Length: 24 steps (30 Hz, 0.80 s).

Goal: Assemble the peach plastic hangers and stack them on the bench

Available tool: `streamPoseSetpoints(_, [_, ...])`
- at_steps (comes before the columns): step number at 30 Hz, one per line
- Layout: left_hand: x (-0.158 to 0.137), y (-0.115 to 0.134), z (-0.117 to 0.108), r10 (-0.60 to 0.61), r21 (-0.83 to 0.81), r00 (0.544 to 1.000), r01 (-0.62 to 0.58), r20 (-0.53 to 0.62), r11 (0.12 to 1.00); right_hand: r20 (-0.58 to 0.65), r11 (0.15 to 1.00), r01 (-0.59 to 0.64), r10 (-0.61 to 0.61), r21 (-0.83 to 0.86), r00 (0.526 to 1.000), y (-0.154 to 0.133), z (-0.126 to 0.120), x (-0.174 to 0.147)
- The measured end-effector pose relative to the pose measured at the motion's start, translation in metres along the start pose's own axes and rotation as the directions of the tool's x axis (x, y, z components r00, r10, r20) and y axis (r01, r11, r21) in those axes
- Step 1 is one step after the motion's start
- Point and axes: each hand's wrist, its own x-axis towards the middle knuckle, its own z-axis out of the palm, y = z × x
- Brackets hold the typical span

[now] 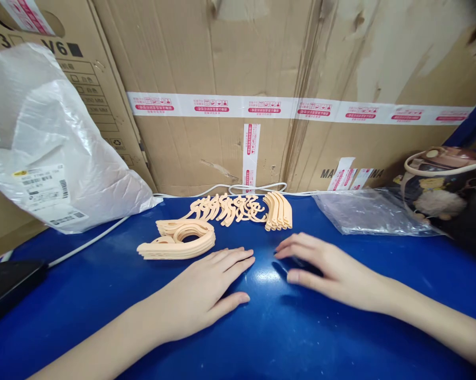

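My left hand (206,295) lies palm down on the blue table (261,343), fingers stretched out and holding nothing. Just beyond it is a stack of beige plastic pieces (178,250), curved and with a rounded opening. To the right, my right hand (328,266) hovers low over or rests on the tabletop, slightly curled, thumb apart from the fingers and nothing visible in it. Farther back lies a row of small beige hook-shaped pieces (225,208). At its right end, several curved beige arm pieces (278,211) are nested side by side, nearest to my right fingertips.
Large cardboard boxes (222,63) with printed tape wall off the back. A white plastic bag (55,142) with a label leans at left, above a black object (14,287). A white cable (89,243) runs along the back. At right are a clear plastic bag (364,214) and a handled bottle (439,179).
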Motion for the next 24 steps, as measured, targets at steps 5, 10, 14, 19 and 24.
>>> streamPoseSetpoints(5, [-0.001,-0.001,0.001,0.008,-0.016,1.000,-0.009,-0.024,1.000,-0.301,0.930,-0.368,0.356,0.017,0.885,0.045,-0.024,0.030])
streamPoseSetpoints(10, [-0.003,-0.001,0.001,0.015,-0.026,1.000,-0.016,-0.027,1.000,-0.242,0.811,-0.582,0.578,0.061,0.779,0.095,-0.016,0.071])
streamPoseSetpoints(14, [-0.002,-0.001,0.001,0.014,-0.020,1.000,-0.014,-0.008,1.000,-0.249,0.749,-0.661,0.649,0.047,0.718,0.106,-0.006,0.087])
streamPoseSetpoints(19, [-0.002,-0.001,0.001,0.015,-0.027,1.000,-0.015,-0.003,1.000,-0.267,0.723,-0.691,0.665,0.000,0.697,0.102,-0.009,0.089])
streamPoseSetpoints(24, [-0.003,-0.001,0.002,0.004,-0.009,1.000,-0.003,0.025,1.000,-0.271,0.738,-0.674,0.644,-0.027,0.715,0.100,-0.010,0.091])
